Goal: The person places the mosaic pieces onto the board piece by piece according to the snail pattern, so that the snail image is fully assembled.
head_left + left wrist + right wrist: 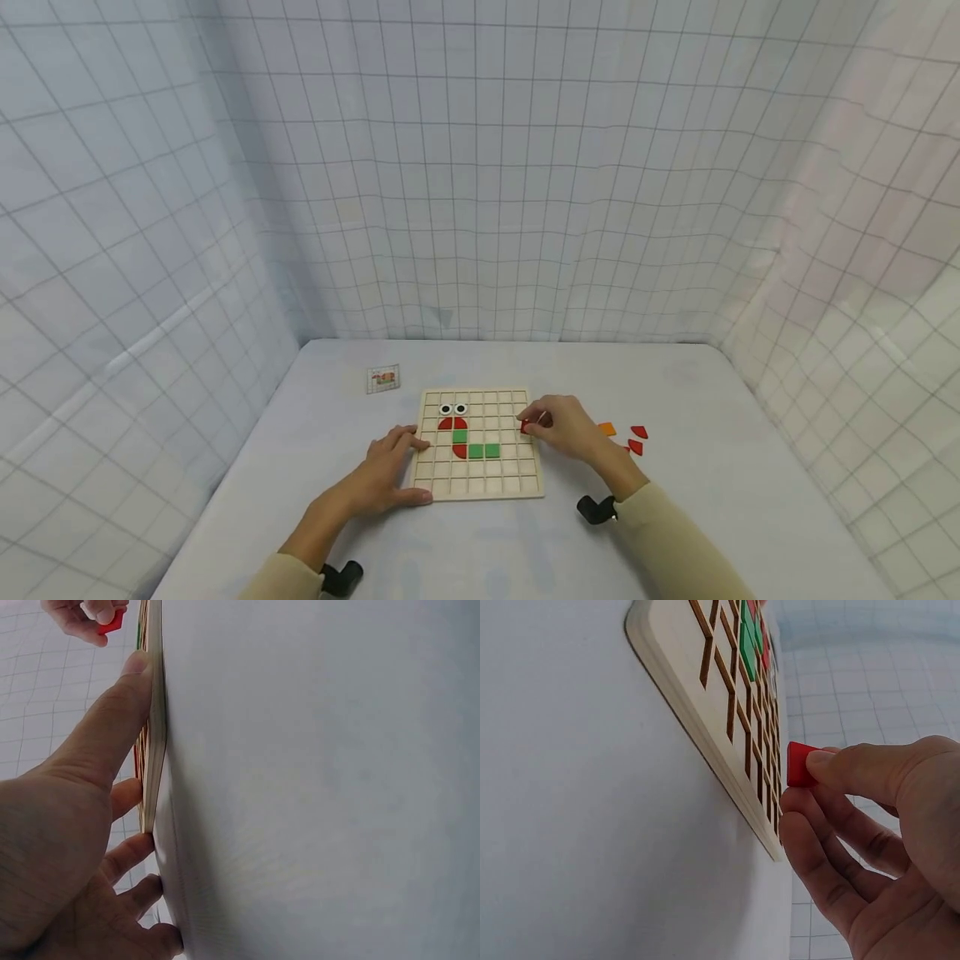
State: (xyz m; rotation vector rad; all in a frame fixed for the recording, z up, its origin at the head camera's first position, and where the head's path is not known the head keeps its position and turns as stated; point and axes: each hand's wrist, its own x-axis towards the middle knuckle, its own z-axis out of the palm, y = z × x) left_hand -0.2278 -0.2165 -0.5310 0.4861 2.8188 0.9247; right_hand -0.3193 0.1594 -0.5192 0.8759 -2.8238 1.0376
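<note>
The right hand (564,429) pinches a bright, straight-edged red tile (798,765) at the right side of a pale wooden grid board (477,487); the left hand (381,475) lies spread at its left edge. Its cells hold green squares (476,451), red quarter-circles (460,452), two eye discs (461,409).

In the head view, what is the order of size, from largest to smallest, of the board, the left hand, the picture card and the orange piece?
1. Board
2. Left hand
3. Picture card
4. Orange piece, as far as it shows
</note>
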